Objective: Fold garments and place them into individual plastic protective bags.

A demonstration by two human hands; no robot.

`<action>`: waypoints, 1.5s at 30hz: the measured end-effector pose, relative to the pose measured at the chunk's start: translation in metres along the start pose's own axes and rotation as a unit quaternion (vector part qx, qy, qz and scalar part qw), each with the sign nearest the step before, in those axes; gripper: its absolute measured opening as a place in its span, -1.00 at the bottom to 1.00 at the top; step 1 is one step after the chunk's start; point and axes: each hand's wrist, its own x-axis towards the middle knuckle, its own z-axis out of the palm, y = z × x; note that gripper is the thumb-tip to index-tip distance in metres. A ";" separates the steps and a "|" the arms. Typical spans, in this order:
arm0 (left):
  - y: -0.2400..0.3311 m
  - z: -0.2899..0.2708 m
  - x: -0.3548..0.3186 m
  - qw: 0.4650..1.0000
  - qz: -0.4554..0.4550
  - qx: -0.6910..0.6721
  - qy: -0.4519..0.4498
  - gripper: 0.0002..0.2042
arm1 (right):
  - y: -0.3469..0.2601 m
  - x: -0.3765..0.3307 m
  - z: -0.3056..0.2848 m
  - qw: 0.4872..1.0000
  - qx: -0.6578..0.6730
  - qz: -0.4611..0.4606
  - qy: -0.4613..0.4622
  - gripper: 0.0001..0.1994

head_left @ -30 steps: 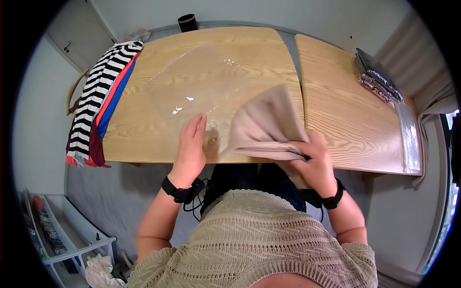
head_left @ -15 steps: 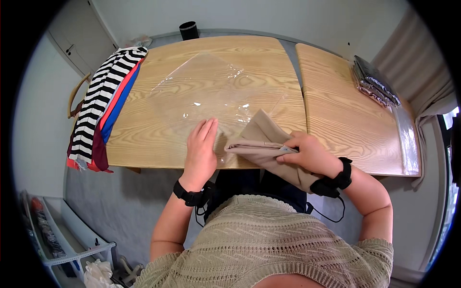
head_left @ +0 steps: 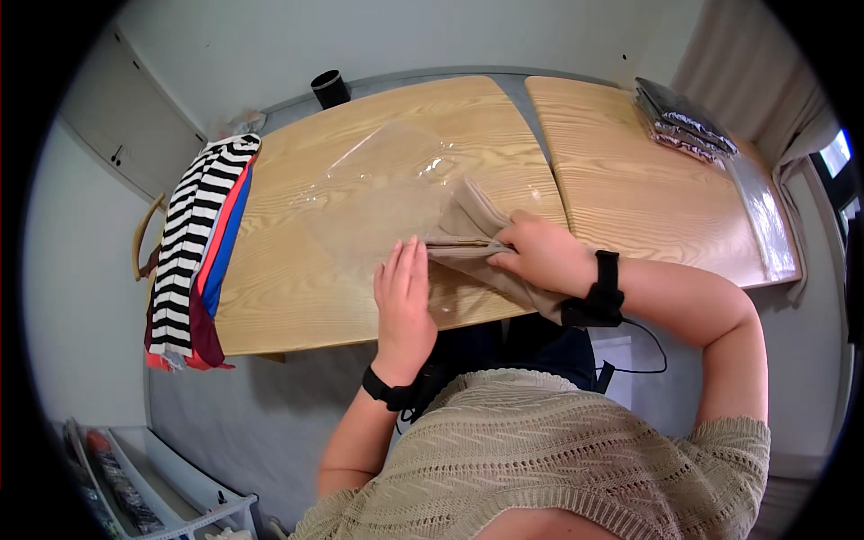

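A folded beige garment is gripped along its edge by my right hand, with the fingers on top and the thumb below. Its far part lies over the near right of a large clear plastic bag spread flat on the table; I cannot tell whether it is inside the bag. My left hand rests at the bag's near edge, fingers stretched out side by side, their tips beside the garment's left corner. The left thumb is mostly hidden. Each wrist wears a black strap.
Striped, red and blue garments hang over the wooden table's left end. On a second table lie packed garments and a stack of clear bags. A bin stands behind; a grey crate is lower left.
The garment has moved left in my right hand, onto the bag and up to my left fingertips. The whole view has shifted slightly.
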 end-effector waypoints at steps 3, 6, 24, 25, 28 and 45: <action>0.012 0.002 0.002 1.000 0.011 0.008 -0.013 -0.32 | -0.008 0.005 0.009 1.000 -0.017 -0.007 0.012 -0.70; 0.018 0.006 0.004 0.999 0.020 0.008 -0.028 -0.32 | -0.007 0.019 0.014 1.000 -0.012 -0.014 -0.005 -0.69; 0.017 0.023 0.001 0.999 0.011 0.002 -0.051 -0.33 | 0.032 0.053 0.005 0.948 0.241 0.138 -0.155 -0.75; 0.017 0.023 0.001 0.998 0.017 0.000 -0.058 -0.34 | 0.035 0.056 0.006 0.948 0.241 0.137 -0.155 -0.75; 0.015 0.021 -0.001 0.997 0.038 -0.015 -0.059 -0.38 | 0.057 0.071 0.016 0.948 0.241 0.100 -0.185 -0.76; -0.006 0.013 -0.037 0.999 -0.030 -0.021 0.034 -0.43 | 0.065 0.065 0.029 0.872 0.452 0.162 -0.093 -0.78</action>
